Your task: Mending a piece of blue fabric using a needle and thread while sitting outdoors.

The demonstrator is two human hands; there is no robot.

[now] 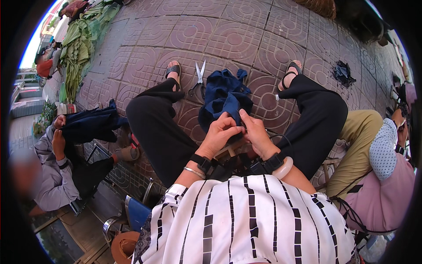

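Observation:
A navy cloth point(222, 97) hangs between my knees, crumpled. Both my hands are at its near end. My left hand point(220, 134) pinches it with bent fingers, fingertips close to my right thumb. My right hand point(255, 134) is closed on the cloth with the thumb raised; a small dark item by that thumb is too hidden to make out. A pair of scissors point(198, 79) with dark handles lies open on the paving just left of the cloth, near my left foot.
A seated person point(66, 171) at the left handles dark cloth point(92, 125); another point(387, 171) sits close at my right. Green leafy material point(74, 53) lies along the upper left of the paving point(198, 31). A dark crumpled scrap point(343, 72) lies beyond my right foot.

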